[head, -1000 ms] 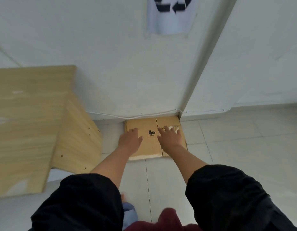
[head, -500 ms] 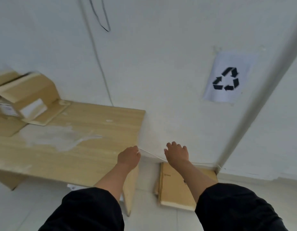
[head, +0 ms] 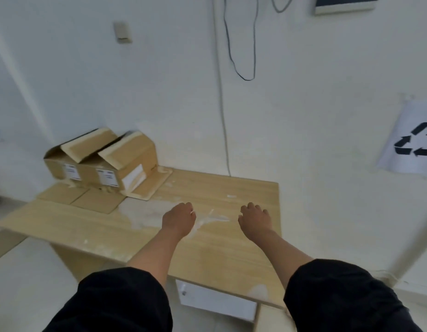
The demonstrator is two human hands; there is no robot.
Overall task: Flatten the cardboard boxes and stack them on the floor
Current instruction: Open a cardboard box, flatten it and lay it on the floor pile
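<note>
Two open cardboard boxes with white labels stand side by side at the far left of the wooden table (head: 219, 248): the left box (head: 61, 168) and the right box (head: 126, 168), their flaps spread out on the tabletop. My left hand (head: 178, 218) hovers over the table's middle, fingers loosely curled, holding nothing. My right hand (head: 255, 219) hovers to its right with fingers apart, also empty. Both hands are well right of the boxes. The flattened boxes on the floor are out of view.
A recycling sign (head: 413, 140) hangs on the white wall at right. Dark cables (head: 241, 56) hang down the wall above the table. A white pipe (head: 413, 238) runs down at the right. A white patch stains the tabletop.
My view has risen from the floor to the tabletop. Both hands have lifted off the flattened cardboard by the wall and now hover over the table.
</note>
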